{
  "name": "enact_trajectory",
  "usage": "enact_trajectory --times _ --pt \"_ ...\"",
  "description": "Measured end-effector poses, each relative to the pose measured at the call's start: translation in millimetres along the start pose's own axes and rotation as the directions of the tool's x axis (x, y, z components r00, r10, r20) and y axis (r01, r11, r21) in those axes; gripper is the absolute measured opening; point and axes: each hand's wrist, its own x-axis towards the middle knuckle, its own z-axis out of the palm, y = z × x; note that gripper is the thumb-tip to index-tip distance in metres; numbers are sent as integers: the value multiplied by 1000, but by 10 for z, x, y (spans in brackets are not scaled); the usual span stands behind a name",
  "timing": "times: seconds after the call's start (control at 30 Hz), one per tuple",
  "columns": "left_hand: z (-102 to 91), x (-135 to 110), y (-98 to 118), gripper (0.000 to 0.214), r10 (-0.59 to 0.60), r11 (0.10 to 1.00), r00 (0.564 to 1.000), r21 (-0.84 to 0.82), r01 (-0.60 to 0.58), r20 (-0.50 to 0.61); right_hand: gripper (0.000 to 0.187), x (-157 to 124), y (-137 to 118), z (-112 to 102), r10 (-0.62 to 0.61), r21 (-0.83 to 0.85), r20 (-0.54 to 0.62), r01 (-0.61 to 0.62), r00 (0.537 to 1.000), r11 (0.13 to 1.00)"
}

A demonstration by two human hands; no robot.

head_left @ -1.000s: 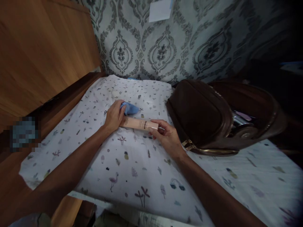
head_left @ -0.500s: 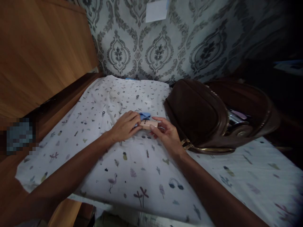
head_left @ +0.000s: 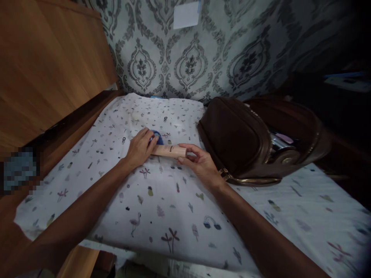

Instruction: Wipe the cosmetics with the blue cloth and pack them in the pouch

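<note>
A beige cosmetic tube [head_left: 169, 151] lies across the white patterned sheet [head_left: 162, 200]. My right hand [head_left: 199, 164] pinches the tube's right end between thumb and fingers. My left hand [head_left: 140, 146] is closed around a small blue cloth [head_left: 158, 137], which it presses against the tube's left part. Most of the cloth is hidden under my fingers.
An open brown leather handbag [head_left: 246, 143] lies right of my hands, with items showing inside. A wooden headboard [head_left: 49, 65] stands at the left, a dark ledge below it. Patterned wallpaper [head_left: 203, 50] with a paper note [head_left: 185, 15] is behind. A dark object sits far right.
My left hand slid right along the tube with the cloth, then back to the left end. My right hand kept its hold on the tube's right end.
</note>
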Motion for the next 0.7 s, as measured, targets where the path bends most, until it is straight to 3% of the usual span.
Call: enact_trajectory --times 0.07,0.13,0.2,0.27,0.37,0.53,0.7 --pt "-23 -8 207 21 127 988 990 -81 -132 -67 49 -2 -2 15 -3 28 -1 3 1000 1000" --pt "-11 -43 413 14 303 943 948 -117 -313 -94 44 4 2 18 -19 30 -12 20 1000 999" --pt "31 -88 558 14 459 883 885 -72 -464 -79 39 12 6 8 -39 6 -20 40 999 999" --pt "80 -119 600 17 521 853 852 -7 -522 -54 38 21 6 -4 -49 -20 -36 48 998 999" --pt "114 -113 481 20 452 892 891 31 -451 -31 46 31 1 -12 -33 -30 -90 30 995 999" --pt "98 -46 84 24 218 975 976 58 -217 -18 57 43 -1 -14 21 29 -168 -16 986 999" --pt "101 -30 -170 23 51 997 996 68 -47 -67 49 46 11 -29 33 -4 -189 -35 981 999"
